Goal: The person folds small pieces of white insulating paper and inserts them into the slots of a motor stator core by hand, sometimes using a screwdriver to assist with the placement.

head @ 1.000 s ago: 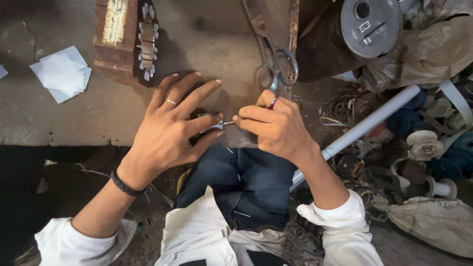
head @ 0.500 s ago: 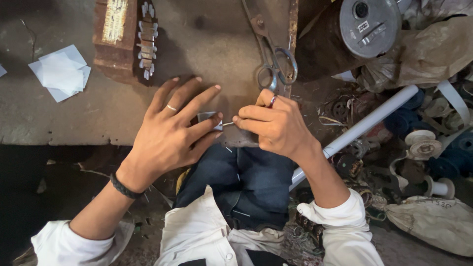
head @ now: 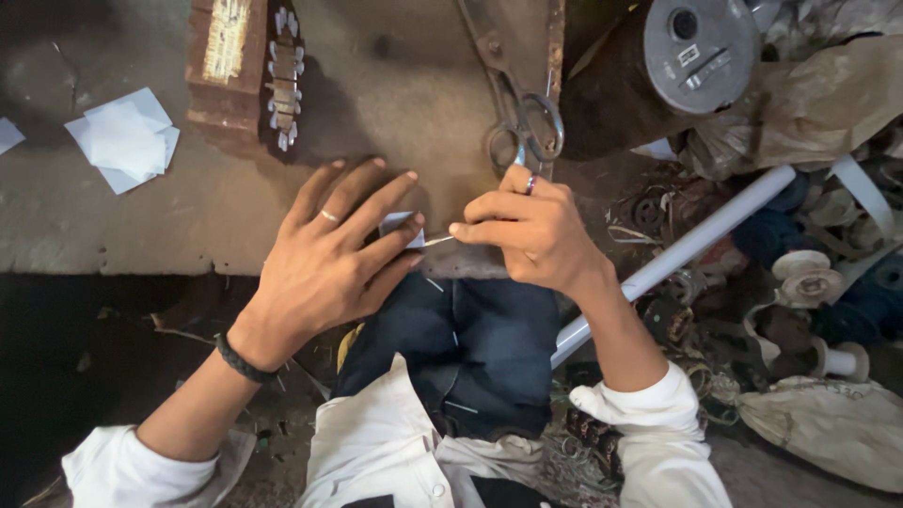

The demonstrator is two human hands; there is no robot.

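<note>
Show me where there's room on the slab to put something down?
Bare slab lies between the wooden block and the scissors, and between the paper squares and the left hand. Right of the right hand, spools crowd the floor.

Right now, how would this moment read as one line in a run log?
left hand: flat on small white piece | right hand: pinching thin metal pin at its edge | scissors: beyond, untouched

There is one view only, from the camera on my head, looking almost straight down over my chest and lap. It sits close: my left hand (head: 324, 259) and right hand (head: 527, 226) fill the middle, my white sleeves cut the bottom edge. The top half takes in the grey slab (head: 188, 226) before me, the right side the cluttered floor (head: 800, 282).
</note>
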